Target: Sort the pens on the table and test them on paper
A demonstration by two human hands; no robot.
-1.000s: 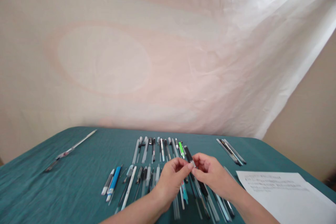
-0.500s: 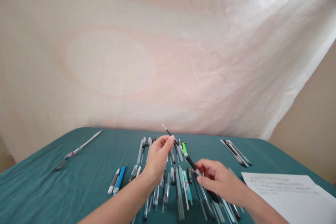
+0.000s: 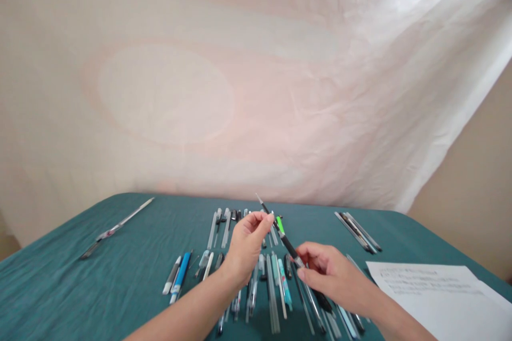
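My left hand [image 3: 250,242] pinches a thin dark refill [image 3: 264,205] between thumb and fingertips, its fine pale tip pointing up and to the left. Lower down, the fingers of my right hand [image 3: 330,273] close on a pen barrel [image 3: 288,245] with a black grip section. Refill and barrel lie along one slanting line; the refill's lower end seems to run into the barrel's front opening, though blur makes this hard to confirm. Under both hands lie several pens, clear tubes and pen parts [image 3: 273,298], partly covered by my arms.
Left of centre are a blue pen [image 3: 181,277] and a grey-white pen [image 3: 172,275]. Bundled slim rods [image 3: 117,227] rest farther left. More slim pieces [image 3: 359,232] lie back right, beyond white written sheets [image 3: 436,298]. All rest on a dark green cloth [image 3: 132,272].
My left hand has shifted right and slightly down, nearer my right hand. The exposed refill tip moved with it, closer to the barrel. My right hand stays almost in place.
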